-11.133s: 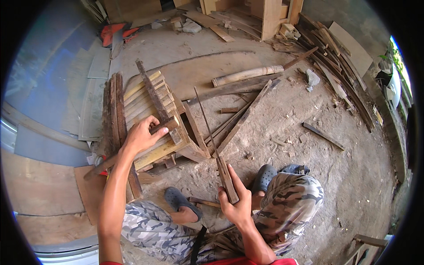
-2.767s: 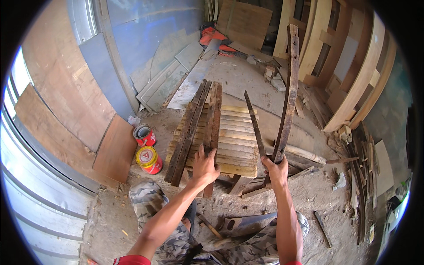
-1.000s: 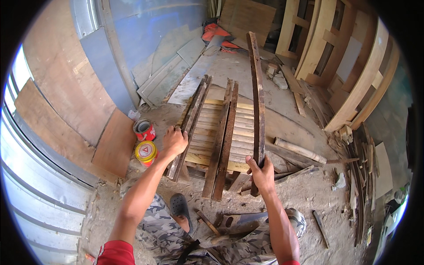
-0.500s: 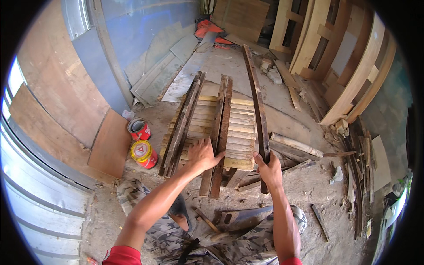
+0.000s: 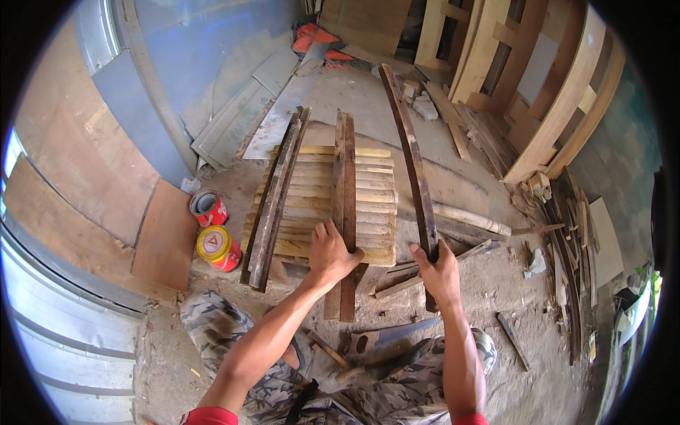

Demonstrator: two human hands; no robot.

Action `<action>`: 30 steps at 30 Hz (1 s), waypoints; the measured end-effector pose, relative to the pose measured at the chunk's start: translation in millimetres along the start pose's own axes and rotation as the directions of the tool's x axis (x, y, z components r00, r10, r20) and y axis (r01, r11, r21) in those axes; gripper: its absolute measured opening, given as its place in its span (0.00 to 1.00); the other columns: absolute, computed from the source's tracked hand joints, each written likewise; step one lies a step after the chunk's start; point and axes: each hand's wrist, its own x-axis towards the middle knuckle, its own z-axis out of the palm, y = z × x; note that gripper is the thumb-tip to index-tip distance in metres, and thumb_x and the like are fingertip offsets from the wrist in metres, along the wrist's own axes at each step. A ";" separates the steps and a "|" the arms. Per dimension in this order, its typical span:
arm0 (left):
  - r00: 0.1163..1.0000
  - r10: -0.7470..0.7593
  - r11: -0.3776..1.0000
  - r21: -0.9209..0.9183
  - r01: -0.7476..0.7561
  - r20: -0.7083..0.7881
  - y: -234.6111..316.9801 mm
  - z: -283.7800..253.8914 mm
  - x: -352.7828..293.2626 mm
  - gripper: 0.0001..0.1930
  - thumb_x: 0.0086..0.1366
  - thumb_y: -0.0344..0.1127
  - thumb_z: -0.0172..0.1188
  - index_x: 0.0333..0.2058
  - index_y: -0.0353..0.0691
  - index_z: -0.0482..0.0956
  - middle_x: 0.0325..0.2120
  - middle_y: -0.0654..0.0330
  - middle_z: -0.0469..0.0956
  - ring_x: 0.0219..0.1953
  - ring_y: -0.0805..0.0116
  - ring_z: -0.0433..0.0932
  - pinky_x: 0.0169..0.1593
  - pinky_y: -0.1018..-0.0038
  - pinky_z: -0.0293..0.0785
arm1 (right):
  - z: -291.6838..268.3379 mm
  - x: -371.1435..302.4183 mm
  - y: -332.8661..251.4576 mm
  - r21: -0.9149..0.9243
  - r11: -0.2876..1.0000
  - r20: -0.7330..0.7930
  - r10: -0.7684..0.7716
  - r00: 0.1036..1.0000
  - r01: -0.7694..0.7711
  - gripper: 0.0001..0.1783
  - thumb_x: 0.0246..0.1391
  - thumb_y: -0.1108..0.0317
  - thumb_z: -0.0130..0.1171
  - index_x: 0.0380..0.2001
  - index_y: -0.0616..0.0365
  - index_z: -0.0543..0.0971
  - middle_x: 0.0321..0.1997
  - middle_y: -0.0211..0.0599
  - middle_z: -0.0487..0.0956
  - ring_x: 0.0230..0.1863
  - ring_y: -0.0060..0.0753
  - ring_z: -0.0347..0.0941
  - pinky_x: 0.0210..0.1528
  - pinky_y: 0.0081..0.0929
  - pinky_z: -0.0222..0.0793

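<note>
A pair of long, weathered wooden battens (image 5: 348,184) lies side by side across a low slatted wooden platform (image 5: 375,219). My left hand (image 5: 334,256) is closed over this pair near its near end, thumb on the right side. To the right, my right hand (image 5: 438,269) grips a longer dark wooden batten (image 5: 409,145) by its near part. That batten slants away past the platform's right side, apart from the middle pair. More dark battens (image 5: 275,202) rest along the platform's left side, with neither hand on them.
Two red paint cans, one open (image 5: 208,207) and one with a yellow lid (image 5: 219,248), stand at left. A handsaw (image 5: 389,336) and a wooden-handled tool (image 5: 328,349) lie near my legs. Scrap wood (image 5: 567,262) piles at right; wooden frames (image 5: 545,92) lean behind.
The dark batten in my right hand has swung its near end rightward, away from the platform. The middle pair's near end has shifted slightly right under my left hand. The view has also shifted.
</note>
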 end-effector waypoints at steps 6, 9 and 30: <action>0.997 0.056 0.997 -0.057 -0.059 -0.053 9.5 1.3 -11.3 0.50 0.46 0.49 0.77 0.57 0.16 0.62 0.43 0.42 0.68 0.45 0.46 0.73 0.47 0.56 0.75 | 10.7 -9.6 16.0 0.081 0.997 0.079 0.009 0.997 -0.015 0.29 0.54 0.43 0.68 0.30 0.62 0.74 0.23 0.41 0.79 0.26 0.35 0.77 0.32 0.38 0.73; 0.998 0.035 0.993 -0.109 -0.040 -0.052 15.3 2.7 -19.6 0.49 0.47 0.50 0.76 0.57 0.18 0.63 0.43 0.41 0.69 0.47 0.44 0.73 0.49 0.55 0.75 | 41.2 -25.9 10.3 0.166 0.985 0.162 0.027 0.986 -0.055 0.28 0.52 0.46 0.72 0.33 0.61 0.74 0.25 0.39 0.80 0.27 0.32 0.78 0.31 0.35 0.74; 0.951 -0.279 0.815 -0.493 0.306 0.130 -3.4 -5.3 -56.6 0.25 0.71 0.46 0.60 0.59 0.35 0.73 0.45 0.45 0.82 0.48 0.55 0.81 0.53 0.63 0.75 | 82.0 -50.3 32.4 0.506 0.823 0.287 0.122 0.950 -0.259 0.25 0.49 0.70 0.76 0.47 0.67 0.75 0.42 0.42 0.83 0.42 0.31 0.80 0.50 0.31 0.76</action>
